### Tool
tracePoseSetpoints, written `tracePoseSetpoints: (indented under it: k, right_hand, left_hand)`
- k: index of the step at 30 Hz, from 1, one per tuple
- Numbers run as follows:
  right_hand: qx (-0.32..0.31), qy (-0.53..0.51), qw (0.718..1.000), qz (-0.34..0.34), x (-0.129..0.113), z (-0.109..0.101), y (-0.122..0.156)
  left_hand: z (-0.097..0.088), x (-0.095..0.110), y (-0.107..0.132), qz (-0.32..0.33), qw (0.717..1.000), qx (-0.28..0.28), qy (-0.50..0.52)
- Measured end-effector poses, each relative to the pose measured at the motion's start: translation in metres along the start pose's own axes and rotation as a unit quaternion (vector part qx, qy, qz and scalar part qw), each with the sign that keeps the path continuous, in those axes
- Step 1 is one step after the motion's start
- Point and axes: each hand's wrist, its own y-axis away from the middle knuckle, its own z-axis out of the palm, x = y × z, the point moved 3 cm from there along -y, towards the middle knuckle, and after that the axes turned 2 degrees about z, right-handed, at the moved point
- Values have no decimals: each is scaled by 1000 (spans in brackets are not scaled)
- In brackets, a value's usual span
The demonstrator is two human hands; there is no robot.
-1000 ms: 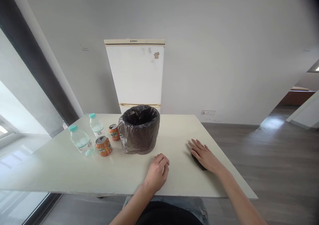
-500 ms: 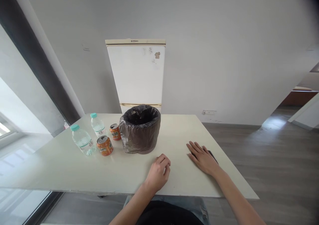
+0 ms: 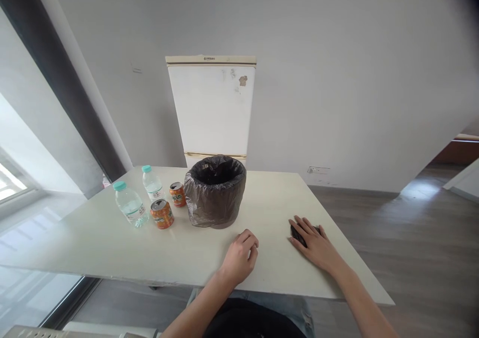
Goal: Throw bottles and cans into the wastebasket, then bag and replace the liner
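Head: flat dark object [image 3: 298,235] beneath hand [image 3: 316,245]

This looks like a home, with its refrigerator [image 3: 211,111] and wood-look floor [image 3: 368,223].

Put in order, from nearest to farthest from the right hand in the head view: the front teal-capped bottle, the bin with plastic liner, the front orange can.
From the right hand:
1. Bin with plastic liner, mid-table, toward the back.
2. Front orange can, left of the bin.
3. Front teal-capped bottle, left of that can.
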Motion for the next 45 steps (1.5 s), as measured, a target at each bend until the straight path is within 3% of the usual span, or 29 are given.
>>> tracePoseSetpoints:
  k: [9, 13, 17, 20, 23, 26, 28, 31, 34, 36, 38, 41, 43, 45]
  right_hand:
    - [8, 13, 1000, -4, 1, 7, 0]
    - [15, 25, 1000, -11, -1, -2, -3]
    - [124, 4, 991, -53, -31, -36, -12]
    - [197, -119, 968, -97, -72, -54, -28]
    - [211, -358, 907, -72, -108, -47, -61]
    - [184, -592, 781, 80, -131, -20, -103]
    - [170, -634, 746, 116, -148, -3, -126]
    - [166, -664, 719, 121, -170, 13, -147]
    - [178, -682, 703, 96, -180, 19, -152]
    - [173, -689, 700, 68, -180, 19, -151]
    - [150, -696, 702, 35, -177, 17, -149]
    - [106, -707, 699, -7, -175, 14, -146]
    - [81, -715, 694, -24, -178, 13, -146]
    - [62, -719, 692, -37, -182, 12, -146]
  left_hand:
    - [-8, 2, -1, -6, 998, 47, 50]
    - [-9, 4, -1, -2, 997, 49, 56]
    - [-8, 4, -1, -2, 998, 38, 56]
    - [-8, 3, -1, -7, 998, 35, 55]
    - [-7, 2, 0, -8, 998, 26, 48]
    - [-6, 1, 0, -2, 999, 16, 42]
    - [-6, 2, -1, 3, 999, 16, 43]
    - [-6, 7, -2, 12, 998, 31, 45]
    - [-12, 8, 1, 23, 995, 92, 30]
    - [-26, 2, 8, 15, 983, 182, 0]
    - [-47, -13, 19, -18, 952, 302, -45]
    - [-84, -42, 32, -110, 879, 453, -98]
    - [-102, -59, 30, -178, 859, 469, -102]
    - [-110, -71, 22, -234, 874, 421, -71]
